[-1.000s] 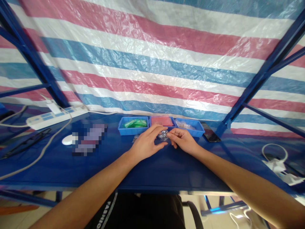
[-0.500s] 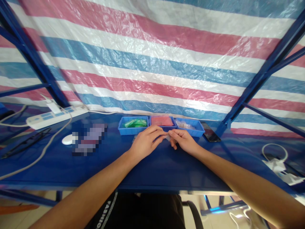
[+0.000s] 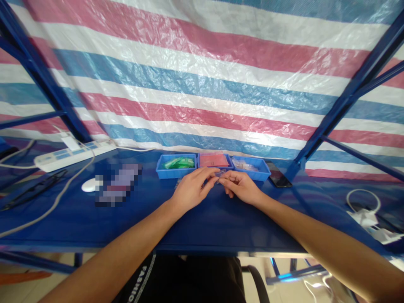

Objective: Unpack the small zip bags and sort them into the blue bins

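A small clear plastic bag (image 3: 221,173) is pinched between my two hands, above the table just in front of the bins. My left hand (image 3: 192,187) has thumb and forefinger closed on its left side. From the right, the thumb and fingertips of my right hand (image 3: 240,186) meet on the other side. Behind the hands stand three blue bins: the left bin (image 3: 176,173) contains green packets (image 3: 179,162), the middle one has pink-red sheets (image 3: 213,159), and the right bin (image 3: 261,174) has clear bags (image 3: 241,164). More clear plastic (image 3: 178,182) lies beside my left hand.
A dark phone (image 3: 279,174) lies right of the bins. On the left are a white power strip (image 3: 75,155), a cable, a white round object (image 3: 90,184) and a blurred-out item (image 3: 118,185). White plugs (image 3: 368,221) sit at the far right. Striped sheeting hangs behind.
My fingers have shifted on the clear bag. The right thumb and fingertips moved slightly left toward the left hand, and more of the bag shows between them.
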`<action>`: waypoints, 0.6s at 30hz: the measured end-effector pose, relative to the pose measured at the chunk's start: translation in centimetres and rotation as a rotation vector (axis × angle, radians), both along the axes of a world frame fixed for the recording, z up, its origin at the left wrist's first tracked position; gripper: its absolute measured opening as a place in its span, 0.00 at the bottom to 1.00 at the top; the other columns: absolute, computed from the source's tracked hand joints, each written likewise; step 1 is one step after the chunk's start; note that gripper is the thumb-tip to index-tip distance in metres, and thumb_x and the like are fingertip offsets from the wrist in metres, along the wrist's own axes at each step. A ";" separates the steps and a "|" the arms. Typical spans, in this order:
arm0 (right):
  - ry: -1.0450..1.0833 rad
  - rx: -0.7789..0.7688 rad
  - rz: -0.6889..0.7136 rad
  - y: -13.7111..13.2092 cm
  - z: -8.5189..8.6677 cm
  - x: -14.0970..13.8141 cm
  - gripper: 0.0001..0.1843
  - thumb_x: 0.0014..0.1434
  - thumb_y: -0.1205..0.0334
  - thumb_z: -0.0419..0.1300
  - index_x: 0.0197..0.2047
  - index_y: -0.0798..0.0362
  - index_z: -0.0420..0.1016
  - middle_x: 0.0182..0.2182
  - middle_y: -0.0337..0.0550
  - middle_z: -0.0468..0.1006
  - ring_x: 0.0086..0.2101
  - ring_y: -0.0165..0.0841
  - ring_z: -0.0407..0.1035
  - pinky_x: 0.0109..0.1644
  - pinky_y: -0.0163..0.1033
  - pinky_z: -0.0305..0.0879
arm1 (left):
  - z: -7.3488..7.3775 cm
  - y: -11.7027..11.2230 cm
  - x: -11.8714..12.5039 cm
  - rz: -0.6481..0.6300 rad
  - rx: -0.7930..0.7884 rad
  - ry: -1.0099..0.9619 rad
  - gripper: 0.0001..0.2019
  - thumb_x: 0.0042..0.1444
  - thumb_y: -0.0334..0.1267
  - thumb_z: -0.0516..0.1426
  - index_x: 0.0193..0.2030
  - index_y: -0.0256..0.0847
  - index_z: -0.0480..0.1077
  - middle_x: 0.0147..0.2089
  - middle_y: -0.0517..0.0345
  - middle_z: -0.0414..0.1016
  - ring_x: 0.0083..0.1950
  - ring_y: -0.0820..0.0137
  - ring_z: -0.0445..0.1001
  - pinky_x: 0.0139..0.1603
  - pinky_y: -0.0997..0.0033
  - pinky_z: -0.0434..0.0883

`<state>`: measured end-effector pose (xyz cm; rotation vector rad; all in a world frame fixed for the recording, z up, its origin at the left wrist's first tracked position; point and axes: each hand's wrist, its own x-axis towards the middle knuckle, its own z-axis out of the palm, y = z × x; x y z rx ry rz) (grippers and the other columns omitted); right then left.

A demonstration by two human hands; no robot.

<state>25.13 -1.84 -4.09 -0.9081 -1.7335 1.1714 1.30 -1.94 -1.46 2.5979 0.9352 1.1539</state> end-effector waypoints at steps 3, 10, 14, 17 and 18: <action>0.029 -0.021 -0.020 0.2 0.2 0.1 0.22 0.67 0.39 0.66 0.38 0.51 0.73 0.23 0.34 0.76 0.19 0.27 0.67 0.25 0.33 0.62 | 0.3 -0.2 0.1 -0.012 -0.012 -0.023 0.26 0.70 0.43 0.61 0.73 0.47 0.65 0.65 0.47 0.75 0.54 0.61 0.81 0.52 0.62 0.82; 0.044 -0.047 0.041 0.0 0.6 0.1 0.22 0.65 0.39 0.68 0.38 0.52 0.74 0.22 0.34 0.76 0.19 0.26 0.66 0.25 0.33 0.62 | -0.2 0.6 0.2 -0.123 0.151 0.002 0.15 0.70 0.33 0.61 0.61 0.48 0.75 0.62 0.52 0.79 0.65 0.61 0.76 0.68 0.56 0.74; 0.060 -0.063 -0.011 -0.1 0.7 -0.1 0.22 0.64 0.40 0.68 0.42 0.52 0.75 0.23 0.34 0.77 0.19 0.27 0.67 0.24 0.33 0.62 | -0.3 0.8 -0.1 -0.085 0.127 -0.019 0.08 0.73 0.37 0.59 0.55 0.45 0.77 0.52 0.53 0.83 0.55 0.63 0.80 0.59 0.60 0.76; 0.090 -0.065 -0.018 -0.1 0.5 -0.2 0.25 0.62 0.41 0.71 0.52 0.50 0.74 0.24 0.32 0.77 0.20 0.28 0.68 0.24 0.34 0.65 | -0.1 0.6 -0.1 -0.035 0.083 -0.023 0.09 0.74 0.39 0.57 0.54 0.44 0.78 0.50 0.53 0.83 0.53 0.63 0.81 0.58 0.62 0.76; 0.090 -0.058 -0.016 -0.1 0.4 -0.2 0.27 0.61 0.42 0.71 0.54 0.49 0.74 0.25 0.31 0.76 0.20 0.28 0.69 0.24 0.34 0.65 | 0.0 0.5 -0.1 -0.029 0.072 -0.022 0.10 0.75 0.40 0.56 0.54 0.44 0.78 0.50 0.52 0.83 0.53 0.63 0.81 0.58 0.62 0.76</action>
